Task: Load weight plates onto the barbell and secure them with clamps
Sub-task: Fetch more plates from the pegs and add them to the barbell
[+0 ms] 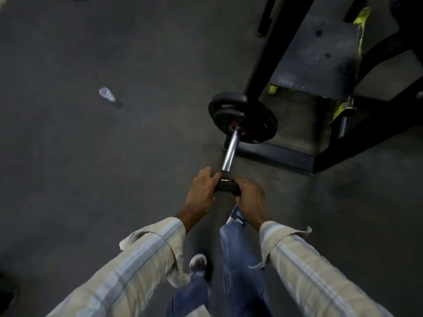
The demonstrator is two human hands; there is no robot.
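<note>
Both hands cover most of the black clamp point(226, 186) at the near end of the barbell sleeve point(231, 152), the left hand point(201, 193) on one side and the right hand point(250, 197) on the other, so its shape and whether it is already on the sleeve cannot be told. Beyond the weight plates point(242, 117) the rest of the bar is hidden behind them and the black rack upright point(270, 49). Left of the plates, a small clear object point(107, 94) on the floor is too blurred to identify

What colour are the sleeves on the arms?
Beige sleeves with pale blue stripes, seen in the head view.
</note>
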